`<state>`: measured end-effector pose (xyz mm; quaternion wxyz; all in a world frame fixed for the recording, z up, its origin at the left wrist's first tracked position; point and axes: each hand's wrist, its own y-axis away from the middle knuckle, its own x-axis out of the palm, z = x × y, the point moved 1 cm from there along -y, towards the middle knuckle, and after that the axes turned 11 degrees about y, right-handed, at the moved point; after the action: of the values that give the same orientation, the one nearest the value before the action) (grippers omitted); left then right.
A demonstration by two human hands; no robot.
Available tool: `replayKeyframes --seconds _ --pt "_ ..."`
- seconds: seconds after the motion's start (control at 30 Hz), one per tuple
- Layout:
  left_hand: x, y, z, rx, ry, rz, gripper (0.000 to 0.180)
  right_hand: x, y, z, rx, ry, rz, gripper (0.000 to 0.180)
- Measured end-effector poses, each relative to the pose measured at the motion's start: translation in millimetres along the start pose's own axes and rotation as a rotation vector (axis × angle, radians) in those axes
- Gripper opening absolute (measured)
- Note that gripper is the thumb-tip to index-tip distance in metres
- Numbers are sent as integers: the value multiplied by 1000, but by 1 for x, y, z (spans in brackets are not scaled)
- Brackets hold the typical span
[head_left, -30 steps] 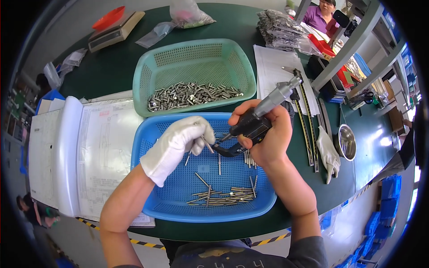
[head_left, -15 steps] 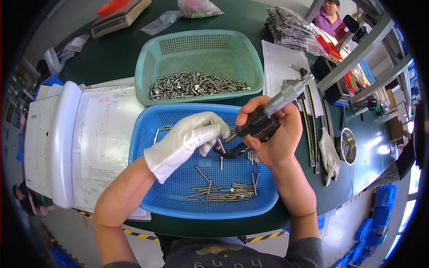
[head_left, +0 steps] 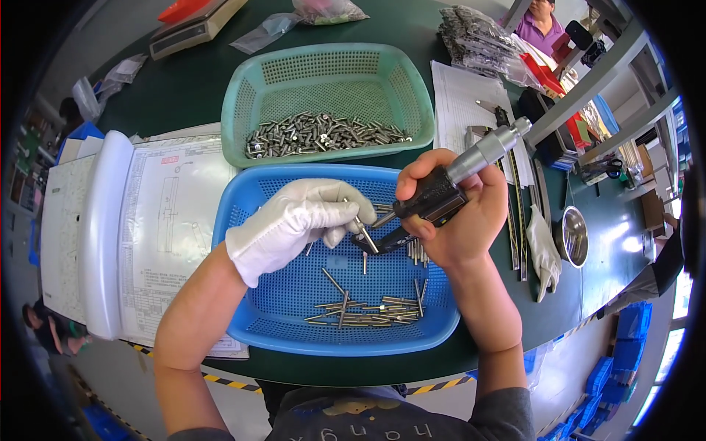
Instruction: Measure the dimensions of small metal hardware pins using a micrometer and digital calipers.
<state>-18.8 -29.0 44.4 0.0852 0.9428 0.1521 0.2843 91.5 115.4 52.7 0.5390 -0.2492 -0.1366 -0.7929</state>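
My left hand [head_left: 290, 220], in a white glove, pinches a thin metal pin [head_left: 365, 237] that slants down to the right. In my bare right hand [head_left: 474, 224] is a black-and-silver micrometer [head_left: 478, 154], its thimble pointing up and right. Its black frame lies beside the pin's lower end; whether they touch I cannot tell. Both hands are above a blue perforated basket [head_left: 346, 342], where several loose metal pins [head_left: 371, 317] lie near the front side. More pins farther back are partly hidden by my hands and the micrometer.
Behind stands a green basket [head_left: 331, 57] of short metal pins [head_left: 316, 136]. A technical drawing [head_left: 173, 242] lies left. Right are a caliper [head_left: 491, 110], steel rulers [head_left: 518, 242], a white glove [head_left: 543, 253] and a metal bowl [head_left: 573, 237]. A person [head_left: 540, 26] sits at the far right.
The micrometer and my right hand have shifted slightly right. My gloved hand has drawn a little left, and the pin in it now slants more.
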Motion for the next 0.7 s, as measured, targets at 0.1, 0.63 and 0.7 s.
replayKeyframes --seconds 0.1,0.63,0.7 --pt "-1 0 1 -33 44 -4 22 1 1 2 14 -17 18 66" --pt "1 -2 3 -91 -54 45 19 0 2 -3 -47 63 207 71" --pt "1 -2 4 -85 -70 56 19 0 2 -3 -36 32 226 71"
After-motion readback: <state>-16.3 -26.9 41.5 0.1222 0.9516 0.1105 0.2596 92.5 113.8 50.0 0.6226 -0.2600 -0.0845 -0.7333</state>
